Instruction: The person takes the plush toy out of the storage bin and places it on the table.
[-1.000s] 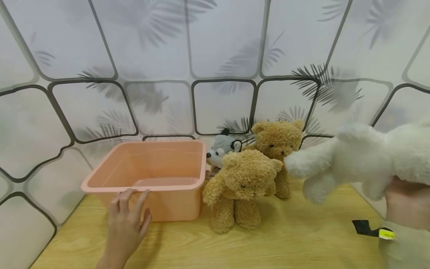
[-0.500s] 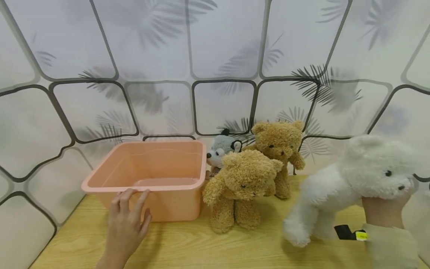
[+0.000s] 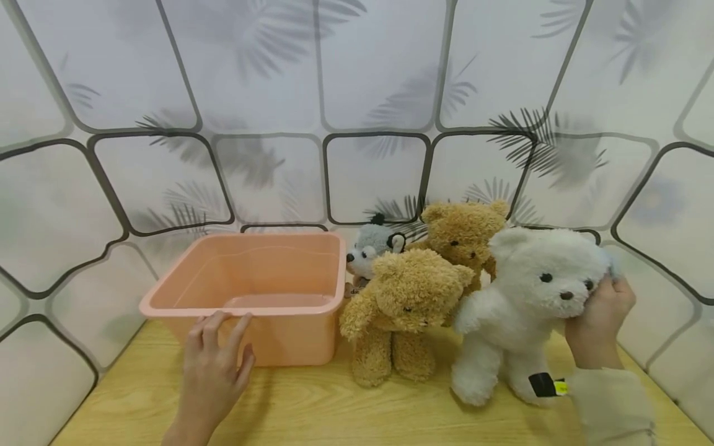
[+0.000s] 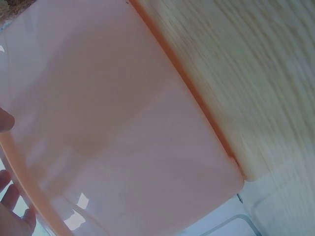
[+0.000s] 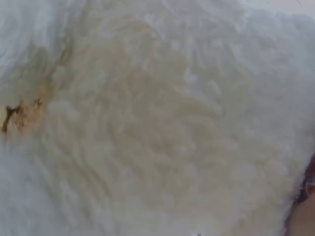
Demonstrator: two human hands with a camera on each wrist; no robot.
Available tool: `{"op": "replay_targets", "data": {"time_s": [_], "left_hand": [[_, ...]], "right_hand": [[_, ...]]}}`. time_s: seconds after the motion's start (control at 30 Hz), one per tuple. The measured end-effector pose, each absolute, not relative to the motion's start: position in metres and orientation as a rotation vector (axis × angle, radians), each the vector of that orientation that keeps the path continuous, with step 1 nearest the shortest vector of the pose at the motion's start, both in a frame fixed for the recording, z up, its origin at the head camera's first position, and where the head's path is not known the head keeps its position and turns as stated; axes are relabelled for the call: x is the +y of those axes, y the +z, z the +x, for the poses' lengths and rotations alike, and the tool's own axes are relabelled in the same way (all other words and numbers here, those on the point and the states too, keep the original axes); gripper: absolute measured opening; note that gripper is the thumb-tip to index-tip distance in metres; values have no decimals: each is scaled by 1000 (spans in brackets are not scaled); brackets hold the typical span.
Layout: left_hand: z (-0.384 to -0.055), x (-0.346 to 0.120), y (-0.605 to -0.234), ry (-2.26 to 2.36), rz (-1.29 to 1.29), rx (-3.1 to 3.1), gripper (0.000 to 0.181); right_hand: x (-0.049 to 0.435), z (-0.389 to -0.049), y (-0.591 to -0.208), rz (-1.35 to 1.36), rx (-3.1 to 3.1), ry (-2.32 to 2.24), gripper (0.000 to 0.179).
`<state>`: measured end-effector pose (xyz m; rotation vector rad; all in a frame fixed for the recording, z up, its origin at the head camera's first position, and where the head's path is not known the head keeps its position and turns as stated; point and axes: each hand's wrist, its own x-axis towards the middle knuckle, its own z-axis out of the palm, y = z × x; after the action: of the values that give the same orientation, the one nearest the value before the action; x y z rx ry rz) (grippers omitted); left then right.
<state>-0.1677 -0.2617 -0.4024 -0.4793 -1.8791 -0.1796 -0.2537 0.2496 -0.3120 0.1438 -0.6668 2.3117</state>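
Note:
A white teddy bear (image 3: pixel 530 310) stands upright at the right, its feet at the wooden table. My right hand (image 3: pixel 602 316) holds the side of its head by the ear and cheek. White fur (image 5: pixel 157 118) fills most of the right wrist view, and part of the hand shows at its right edge. At the left, my left hand (image 3: pixel 214 365) rests its fingertips on the front rim of a pink plastic tub (image 3: pixel 290 337), thumb spread apart. In the left wrist view the tub wall (image 4: pixel 123 108) takes up most of the picture, with fingers (image 4: pixel 11 199) at the rim.
Between tub and white bear stands a curly tan teddy bear (image 3: pixel 413 297). Behind it are another tan bear (image 3: pixel 465 232) and a grey plush animal (image 3: pixel 370 244) with black-edged ears. A patterned wall covering (image 3: pixel 374 179) rises behind the wooden table (image 3: pixel 346 415).
The white bear has come in from the right, turned upright and been lowered to the table beside the tan bears, held by my right hand. My left hand keeps its place at the tub rim.

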Motion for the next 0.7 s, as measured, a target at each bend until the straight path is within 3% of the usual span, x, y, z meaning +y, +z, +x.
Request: {"op": "replay_targets", "data": {"time_s": [0.27, 0.7], "left_hand": [[-168, -263, -403, -182, -479, -1881, 40], [-169, -263, -403, -172, -485, -1864, 40]], "right_hand": [[242, -256, -315, -9, -797, 2261, 20], [233, -262, -317, 54, -1045, 1990, 23]]}}
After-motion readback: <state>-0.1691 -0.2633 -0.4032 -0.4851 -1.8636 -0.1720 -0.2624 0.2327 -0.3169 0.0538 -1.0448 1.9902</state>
